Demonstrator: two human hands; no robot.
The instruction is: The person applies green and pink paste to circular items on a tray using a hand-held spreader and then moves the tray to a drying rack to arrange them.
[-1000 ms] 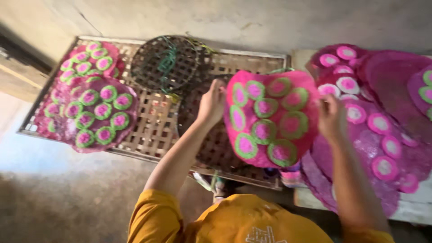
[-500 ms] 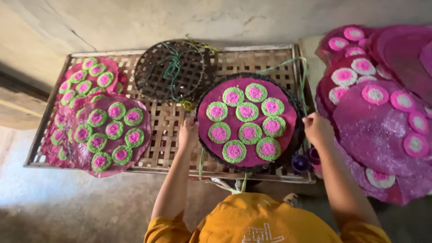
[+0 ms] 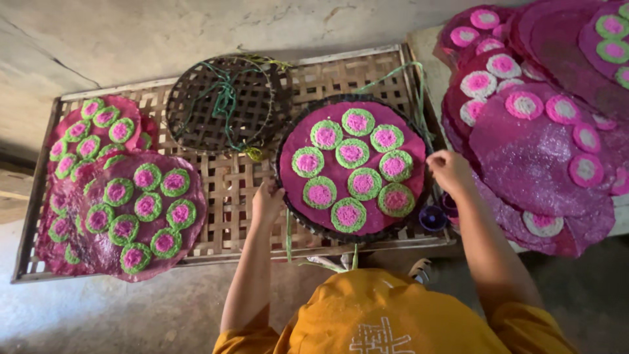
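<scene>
Both hands grip the round tray (image 3: 354, 231) of magenta sheet with green-ringed discs, left hand (image 3: 267, 202) on its near-left rim, right hand (image 3: 449, 172) on its right rim. It lies flat between them at the bamboo rack's (image 3: 229, 183) right end, beside an empty woven tray (image 3: 219, 105).

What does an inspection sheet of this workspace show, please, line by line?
Surface: bamboo rack, lattice top, on a grey floor.
Job's things: round tray with a purple sheet bearing green-and-pink discs, flat on the rack.
Clutter: empty woven tray; two filled sheets at the rack's left; stacked sheets at the right; small dark cup.
Hands: left hand and right hand at the tray's rim.
Cables: green string on the empty tray.
Surroundings: plain wall.
</scene>
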